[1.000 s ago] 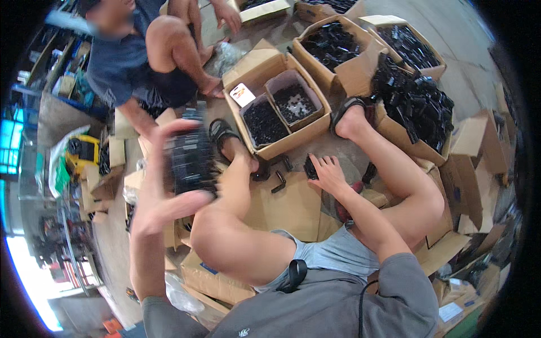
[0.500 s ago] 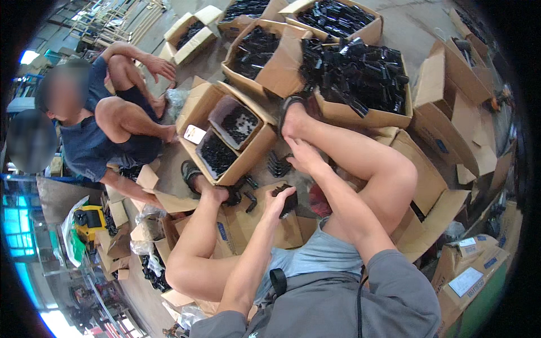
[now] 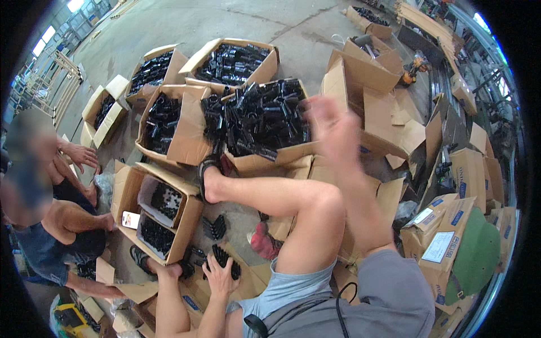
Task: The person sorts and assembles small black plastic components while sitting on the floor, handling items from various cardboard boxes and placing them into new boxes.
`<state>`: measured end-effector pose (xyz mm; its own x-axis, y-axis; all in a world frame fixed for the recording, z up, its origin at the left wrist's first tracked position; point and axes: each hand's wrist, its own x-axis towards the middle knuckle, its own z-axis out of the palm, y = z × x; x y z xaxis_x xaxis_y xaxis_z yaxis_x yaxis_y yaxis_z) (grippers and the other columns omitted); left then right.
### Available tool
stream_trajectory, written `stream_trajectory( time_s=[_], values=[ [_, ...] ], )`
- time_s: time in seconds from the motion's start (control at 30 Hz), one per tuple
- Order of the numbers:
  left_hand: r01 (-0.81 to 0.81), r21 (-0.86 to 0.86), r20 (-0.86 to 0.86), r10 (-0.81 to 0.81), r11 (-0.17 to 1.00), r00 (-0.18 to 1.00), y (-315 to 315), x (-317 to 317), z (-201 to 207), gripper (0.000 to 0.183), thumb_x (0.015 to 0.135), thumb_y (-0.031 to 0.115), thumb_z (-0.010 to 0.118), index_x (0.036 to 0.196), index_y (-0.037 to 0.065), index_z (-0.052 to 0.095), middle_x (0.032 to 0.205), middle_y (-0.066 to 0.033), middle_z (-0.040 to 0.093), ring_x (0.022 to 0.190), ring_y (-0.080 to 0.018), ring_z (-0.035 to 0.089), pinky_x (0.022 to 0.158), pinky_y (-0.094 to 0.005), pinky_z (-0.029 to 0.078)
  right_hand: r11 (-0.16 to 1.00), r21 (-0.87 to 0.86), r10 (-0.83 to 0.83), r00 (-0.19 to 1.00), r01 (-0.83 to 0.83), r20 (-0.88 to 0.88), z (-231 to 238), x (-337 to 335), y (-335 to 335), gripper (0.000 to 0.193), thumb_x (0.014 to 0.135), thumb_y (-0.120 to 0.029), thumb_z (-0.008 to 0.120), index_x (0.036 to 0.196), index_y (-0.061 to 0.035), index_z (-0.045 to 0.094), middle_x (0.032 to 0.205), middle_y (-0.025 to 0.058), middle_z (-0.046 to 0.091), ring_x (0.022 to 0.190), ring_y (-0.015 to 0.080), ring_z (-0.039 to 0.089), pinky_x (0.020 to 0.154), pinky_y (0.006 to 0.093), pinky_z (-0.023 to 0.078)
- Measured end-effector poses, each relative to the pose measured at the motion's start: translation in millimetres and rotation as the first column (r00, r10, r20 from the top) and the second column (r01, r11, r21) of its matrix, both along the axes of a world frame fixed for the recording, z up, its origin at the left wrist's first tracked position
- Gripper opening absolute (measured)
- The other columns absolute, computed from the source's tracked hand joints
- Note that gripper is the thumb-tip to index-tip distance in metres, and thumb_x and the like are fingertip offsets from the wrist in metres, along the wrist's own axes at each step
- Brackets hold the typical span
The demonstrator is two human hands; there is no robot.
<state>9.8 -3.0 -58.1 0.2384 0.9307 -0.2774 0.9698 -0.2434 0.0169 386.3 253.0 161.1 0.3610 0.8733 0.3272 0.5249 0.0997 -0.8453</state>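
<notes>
From my feed the view has swung vs half a sec ago: the boxes of black parts that sat along the top edge now fill the upper centre, so the head has tipped forward and up.

Right hand [image 3: 332, 132] is what changed most. It was low by the knee, near the flattened cardboard [image 3: 248, 276]; now it's raised at centre frame, blurred, fingers spread wide, nothing in it as far as I can tell. It hangs in front of the big open box [image 3: 265, 155] heaped with black plastic parts [image 3: 259, 115]. I'd read that as a reach toward that heap, but can't tell if it touches yet.

Left hand [image 3: 218, 277] hasn't gone anywhere much: lower centre-left, palm down, fingers loosely curled over a small bunch of black parts [image 3: 224, 256] lying on the cardboard. Grip looks partly closed around it, resting more than lifting.

Another small bunch [image 3: 214, 228] lies just above it on the floor, near the sandalled foot [image 3: 209, 179].

At left, a divided box [image 3: 155, 217] holds sorted black pieces, w/ a phone [image 3: 131, 219] on its rim. A second person [image 3: 51, 225] sits at the left edge, hands apart from mine. Green cap [image 3: 476, 256] lower right on the stacked cartons.

My take: one bunch is parked under the left hand while the right goes for more stock.
</notes>
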Motion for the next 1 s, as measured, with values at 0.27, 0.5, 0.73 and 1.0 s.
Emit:
stream_trajectory(
  time_s=[0.27,0.5,0.73,1.0],
  values=[
    [0.353,-0.046,0.010,-0.353,0.934,0.936,40.7,1.1,10.6,0.087,0.060,0.037,0.088,0.139,0.031,0.051,0.147,-0.0279,0.041,0.139,-0.0474,0.035,0.111,-0.0602,0.028,0.695,-0.712,0.489,0.665,0.094,0.565,-156.0,210.3,1.8,0.052,0.101,-0.042,0.047,0.137,-0.0050,0.053,0.134,0.0259,0.057,0.125,0.0419,0.054,0.105,0.0494,0.043],
    [0.268,0.057,-0.036,-0.266,0.962,0.963,43.3,-10.6,-7.6,0.088,0.061,0.035,0.089,0.140,0.025,0.052,0.145,-0.0242,0.045,0.137,-0.0430,0.039,0.111,-0.0576,0.030,0.754,-0.644,0.219,0.875,0.129,0.432,-173.1,173.6,27.1,0.038,0.099,-0.024,0.046,0.123,-0.0030,0.065,0.122,0.0234,0.065,0.120,0.0382,0.061,0.108,0.0471,0.043],
    [0.246,0.121,0.260,-0.270,0.962,0.927,78.8,47.1,10.2,0.082,0.063,0.036,0.089,0.135,0.015,0.056,0.133,-0.0163,0.055,0.132,-0.0361,0.046,0.108,-0.0529,0.033,0.385,-0.775,-0.183,0.864,0.502,0.469,-236.4,284.1,92.5,0.076,0.091,-0.024,0.054,0.152,0.0058,0.020,0.156,0.0340,0.019,0.145,0.0531,0.019,0.119,0.0609,0.019],
    [0.034,0.177,0.415,-0.105,0.984,0.904,104.5,62.5,-7.1,0.072,0.073,0.036,0.084,0.133,0.007,0.055,0.129,-0.0149,0.058,0.126,-0.0355,0.051,0.108,-0.0509,0.034,0.371,-0.547,0.186,0.517,0.751,0.836,-158.7,376.4,22.6,0.054,0.085,-0.024,0.070,0.133,-0.0021,0.057,0.140,0.0241,0.053,0.127,0.0398,0.055,0.105,0.0464,0.047]
  ],
)
